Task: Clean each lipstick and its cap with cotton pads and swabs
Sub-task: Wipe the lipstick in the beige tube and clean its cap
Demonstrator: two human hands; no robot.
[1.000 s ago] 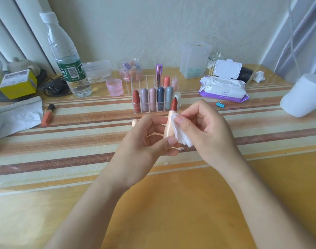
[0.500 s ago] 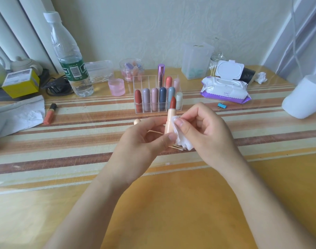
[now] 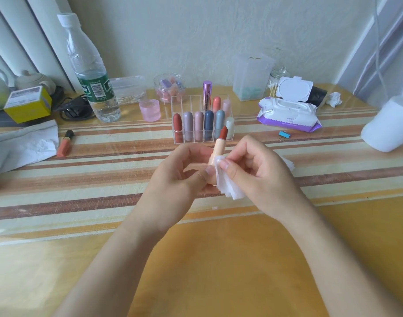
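My left hand (image 3: 177,179) holds an uncapped lipstick (image 3: 218,145) upright, peach tube with the dark red bullet raised. My right hand (image 3: 260,172) pinches a folded white cotton pad (image 3: 225,181) against the lower part of the tube. Behind them a clear organizer (image 3: 189,99) holds several capped lipsticks in red, mauve, pink, navy and grey, plus a tall purple one (image 3: 206,94). A jar of cotton swabs (image 3: 274,83) stands at the back right. The lipstick's cap is hidden from view.
A water bottle (image 3: 90,72), pink cup (image 3: 150,109) and jar of small items (image 3: 169,88) stand back left. An orange lipstick (image 3: 65,144) lies beside crumpled paper (image 3: 24,145). An open wet-wipe pack (image 3: 289,110), blue clip (image 3: 284,135) and white roll (image 3: 390,124) sit to the right.
The cotton pad in my right hand has slid down the tube from near the bullet toward its base. My left hand keeps the lipstick upright in about the same place.
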